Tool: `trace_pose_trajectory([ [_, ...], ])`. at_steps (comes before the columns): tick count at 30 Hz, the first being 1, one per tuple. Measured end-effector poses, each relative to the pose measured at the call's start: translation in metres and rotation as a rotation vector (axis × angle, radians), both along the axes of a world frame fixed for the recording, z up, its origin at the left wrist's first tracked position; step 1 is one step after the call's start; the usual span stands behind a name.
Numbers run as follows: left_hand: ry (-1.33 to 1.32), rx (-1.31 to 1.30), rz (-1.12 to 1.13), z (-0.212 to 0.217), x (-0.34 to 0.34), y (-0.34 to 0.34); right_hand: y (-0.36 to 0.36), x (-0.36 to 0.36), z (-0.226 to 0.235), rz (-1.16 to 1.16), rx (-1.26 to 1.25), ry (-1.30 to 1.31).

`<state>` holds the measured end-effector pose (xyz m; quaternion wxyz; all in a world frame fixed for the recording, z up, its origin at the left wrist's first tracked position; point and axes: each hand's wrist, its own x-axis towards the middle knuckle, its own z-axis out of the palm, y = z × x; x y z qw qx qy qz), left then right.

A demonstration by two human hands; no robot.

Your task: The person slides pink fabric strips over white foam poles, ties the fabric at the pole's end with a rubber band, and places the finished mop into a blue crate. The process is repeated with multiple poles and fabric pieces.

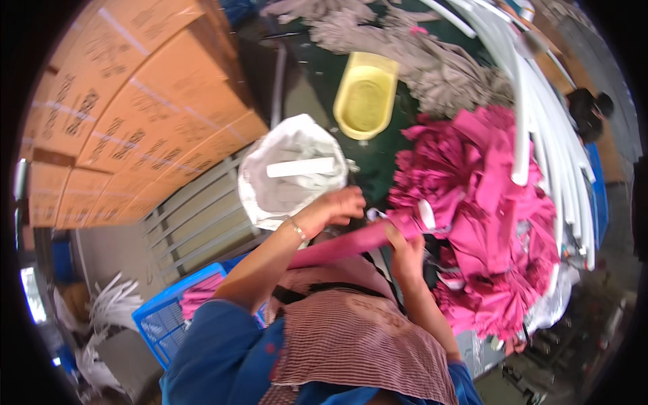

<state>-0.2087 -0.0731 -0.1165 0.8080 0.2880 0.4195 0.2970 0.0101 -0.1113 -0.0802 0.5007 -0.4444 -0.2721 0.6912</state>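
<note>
Striped apron (358, 337); pink roll (351, 244) lying left-right.

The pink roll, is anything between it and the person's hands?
Nothing visible. The left hand and the right hand both already touch the pink roll, which lies across the lap beside the pink cloth pile.

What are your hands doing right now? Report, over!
Left hand and right hand both gripping pink folded cloth strip. Pink mop-strip heap close beside right hand. White bag behind left hand.
</note>
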Motion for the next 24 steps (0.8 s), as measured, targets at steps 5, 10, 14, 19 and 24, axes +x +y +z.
trace_pose_trajectory([
  [5, 0.659, 0.645, -0.283, 0.050, 0.082, -0.026, 0.063, 0.024, -0.003, -0.227, -0.283, 0.246],
  [10, 0.820, 0.740, -0.484, 0.088, 0.095, -0.025, 0.120, 0.132, -0.065, -0.678, -0.103, 0.039],
  [14, 0.983, 0.920, -0.341, 0.069, 0.054, -0.059, 0.112, 0.213, 0.051, -0.485, 0.383, -0.096],
  [19, 1.241, 0.962, -0.329, 0.067, 0.054, -0.037, 0.057, 0.122, 0.063, 0.288, 0.009, -0.404],
  [24, 1.080, 1.116, -0.201, 0.087, 0.064, -0.022, 0.039, 0.078, 0.027, 0.227, 0.058, -0.108],
])
